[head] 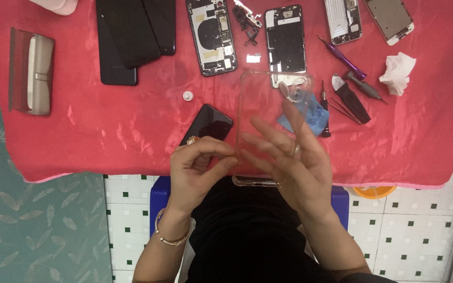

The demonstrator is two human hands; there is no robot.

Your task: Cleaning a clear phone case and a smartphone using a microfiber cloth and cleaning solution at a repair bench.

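Clear, glossy plastic fills the middle of the frame: a transparent phone case (268, 126), rectangular with rounded corners, is held up between both hands above the cloth. The left hand (197, 167), at lower centre, pinches the case's left edge between thumb and curled fingers, closed on the thin rim. A thin gold bracelet (170, 238) circles that wrist. The right hand (289, 162), just right of it, lies flat against the case with its fingers spread and straight, supporting the panel rather than clamping it.

Just left of the case, a dark phone (208, 124) with a shiny glass face lies tilted on the wrinkled red cloth (106, 131) that covers the table. A small white round cap (187, 96) sits above it. Behind the case, a blue triangular pick (310, 112) rests on the cloth, partly seen through the plastic.

Along the upper edge lie two opened phone bodies (213, 36) with bare circuit parts, and at the upper left a stack of flat black screens (132, 36). At the upper right are slim screwdrivers (347, 60), one with a purple handle, and a crumpled white tissue (397, 72). A brown glasses case (31, 71) stands open at the far left. Below the cloth, white floor tiles (420, 230) with small dark squares show.
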